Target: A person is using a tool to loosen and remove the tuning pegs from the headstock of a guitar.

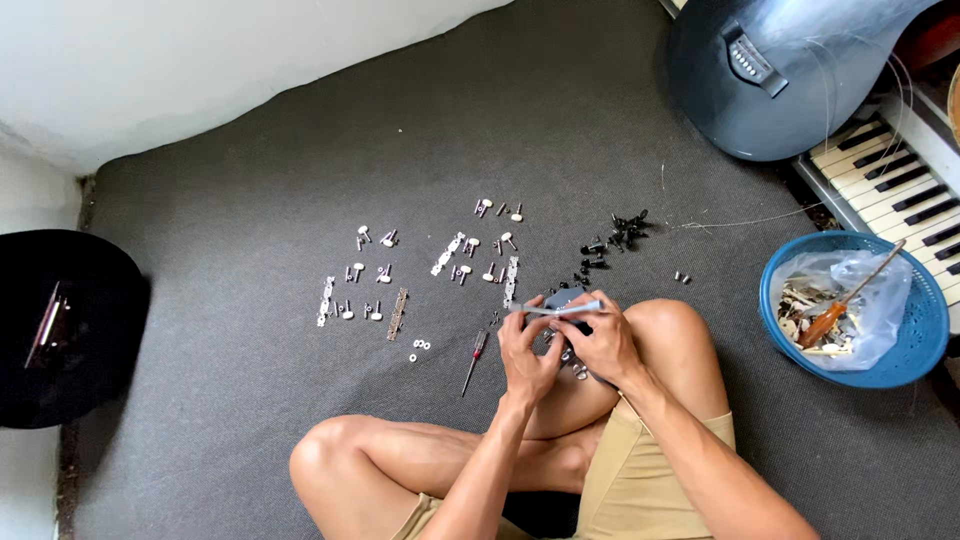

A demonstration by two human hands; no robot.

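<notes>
A: What do the hands hold?

B: A thin grey tool (562,309), lying crosswise above the raised knee, with a small dark part (563,297) just behind it. The left hand (528,352) grasps the tool's near end with curled fingers; the right hand (600,343) closes around the dark part and some small shiny pieces below it. What those pieces are is too small to tell.

A: How will the tool handle?

B: By its look it is light, stiff and narrow, so likely to roll between fingertips. The better hold is along the shaft, close to the working end. The small metal pieces appear slippery and easy to drop.

A: What lies around it?

B: On the grey carpet (250,200), ahead of the hands, silver tuning pegs (470,245) lie in loose rows, with black pegs (615,235) to the right. A red-handled screwdriver (474,362) rests just left of the left hand.

A: Any packages or labels?

B: No readable label shows. Well to the right, a round blue basket (925,310) holds a crumpled clear plastic bag (865,280) and an orange-handled screwdriver (845,298). A dark blue guitar body (780,110) and a keyboard (900,170) lie beyond.
</notes>
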